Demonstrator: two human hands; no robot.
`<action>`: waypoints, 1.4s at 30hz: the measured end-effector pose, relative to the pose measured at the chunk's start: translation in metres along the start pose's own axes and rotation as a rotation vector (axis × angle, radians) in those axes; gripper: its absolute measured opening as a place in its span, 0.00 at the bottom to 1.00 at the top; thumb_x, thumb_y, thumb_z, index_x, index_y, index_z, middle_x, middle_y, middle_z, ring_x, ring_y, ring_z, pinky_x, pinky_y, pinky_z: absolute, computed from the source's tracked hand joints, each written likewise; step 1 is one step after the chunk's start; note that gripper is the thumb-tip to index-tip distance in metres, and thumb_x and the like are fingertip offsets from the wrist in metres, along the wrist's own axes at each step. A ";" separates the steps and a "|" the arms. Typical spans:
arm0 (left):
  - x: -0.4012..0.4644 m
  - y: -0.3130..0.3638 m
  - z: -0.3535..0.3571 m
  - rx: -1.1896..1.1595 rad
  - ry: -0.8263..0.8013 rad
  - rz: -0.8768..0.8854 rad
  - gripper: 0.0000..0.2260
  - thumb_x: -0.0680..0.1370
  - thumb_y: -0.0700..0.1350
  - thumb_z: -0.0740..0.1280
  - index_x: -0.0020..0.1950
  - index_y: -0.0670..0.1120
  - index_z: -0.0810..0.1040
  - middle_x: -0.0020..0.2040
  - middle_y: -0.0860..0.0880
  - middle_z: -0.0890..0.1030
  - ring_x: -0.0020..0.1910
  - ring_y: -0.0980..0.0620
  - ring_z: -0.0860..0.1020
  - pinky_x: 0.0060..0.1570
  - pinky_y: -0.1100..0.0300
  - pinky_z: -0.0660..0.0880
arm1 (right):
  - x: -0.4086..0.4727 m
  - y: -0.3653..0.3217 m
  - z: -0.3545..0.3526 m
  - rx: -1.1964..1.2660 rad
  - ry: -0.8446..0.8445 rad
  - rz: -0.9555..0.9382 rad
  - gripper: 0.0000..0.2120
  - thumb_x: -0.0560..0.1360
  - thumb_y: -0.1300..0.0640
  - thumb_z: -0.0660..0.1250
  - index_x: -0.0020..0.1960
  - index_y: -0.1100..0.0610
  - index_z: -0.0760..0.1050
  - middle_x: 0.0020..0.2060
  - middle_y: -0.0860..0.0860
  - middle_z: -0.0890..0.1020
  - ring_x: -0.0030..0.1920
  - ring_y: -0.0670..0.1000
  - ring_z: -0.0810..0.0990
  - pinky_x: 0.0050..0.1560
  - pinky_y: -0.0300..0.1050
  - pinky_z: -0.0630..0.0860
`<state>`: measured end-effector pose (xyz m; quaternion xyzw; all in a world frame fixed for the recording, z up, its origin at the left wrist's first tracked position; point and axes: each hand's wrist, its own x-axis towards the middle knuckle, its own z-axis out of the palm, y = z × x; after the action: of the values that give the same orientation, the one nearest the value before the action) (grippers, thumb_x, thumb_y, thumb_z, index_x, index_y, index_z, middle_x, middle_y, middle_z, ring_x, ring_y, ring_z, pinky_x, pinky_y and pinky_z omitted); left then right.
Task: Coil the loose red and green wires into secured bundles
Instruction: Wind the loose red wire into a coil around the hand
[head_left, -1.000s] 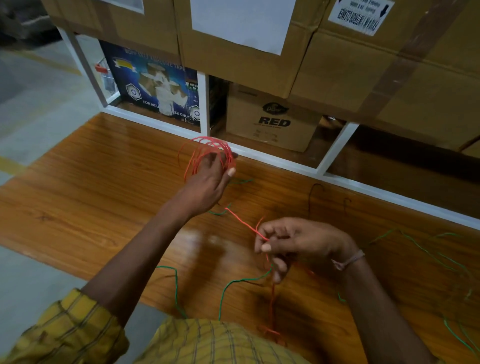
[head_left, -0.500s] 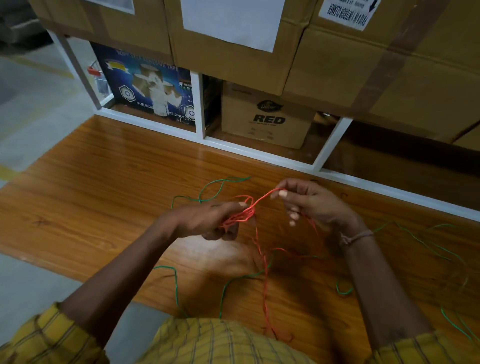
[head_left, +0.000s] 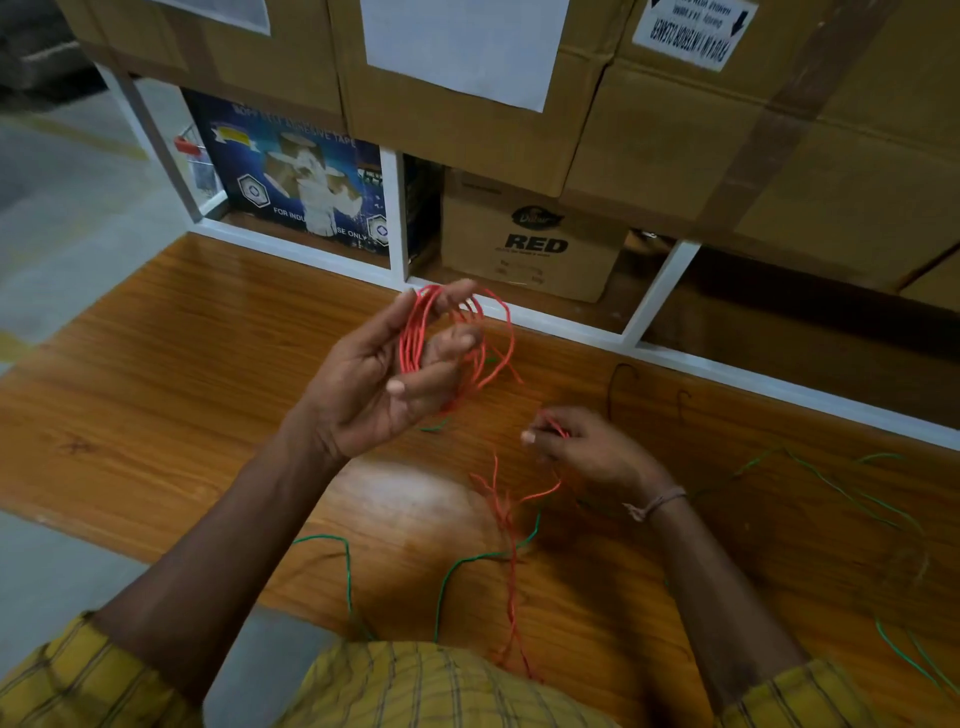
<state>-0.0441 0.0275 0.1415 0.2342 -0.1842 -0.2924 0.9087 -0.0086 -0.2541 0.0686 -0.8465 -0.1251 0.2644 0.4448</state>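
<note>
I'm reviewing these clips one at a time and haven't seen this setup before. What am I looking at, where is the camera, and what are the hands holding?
There is no machine here: a person works with bare hands, filmed by a wide-angle camera on their head that looks down. The left hand is raised with a red wire coil looped around its fingers. The right hand sits lower and pinches the loose red wire that trails toward the body. Green wires lie loose on the wooden table. Behind stand cardboard boxes on a white shelf frame.
</note>
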 end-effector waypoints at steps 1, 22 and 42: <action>0.003 0.001 0.000 0.009 0.041 0.048 0.22 0.89 0.55 0.52 0.78 0.46 0.70 0.59 0.40 0.81 0.31 0.57 0.64 0.33 0.63 0.59 | -0.002 0.000 0.002 -0.013 0.006 -0.015 0.08 0.81 0.52 0.72 0.48 0.57 0.81 0.38 0.50 0.81 0.39 0.46 0.77 0.43 0.44 0.73; 0.015 -0.023 -0.033 1.711 0.421 -0.270 0.18 0.89 0.57 0.54 0.77 0.52 0.63 0.57 0.47 0.85 0.38 0.59 0.84 0.51 0.54 0.80 | -0.040 -0.044 -0.020 -0.151 -0.271 -0.296 0.08 0.80 0.56 0.70 0.55 0.49 0.87 0.46 0.48 0.86 0.46 0.51 0.83 0.48 0.57 0.78; 0.008 -0.018 0.000 1.039 0.264 -0.582 0.26 0.85 0.59 0.53 0.47 0.41 0.78 0.31 0.51 0.60 0.28 0.53 0.55 0.27 0.58 0.51 | -0.034 -0.031 -0.031 -0.102 0.166 -0.223 0.06 0.76 0.57 0.77 0.48 0.46 0.84 0.40 0.51 0.83 0.42 0.58 0.81 0.45 0.58 0.78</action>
<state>-0.0463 0.0097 0.1337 0.7219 -0.1169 -0.3691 0.5735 -0.0186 -0.2727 0.1199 -0.8680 -0.1943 0.1355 0.4365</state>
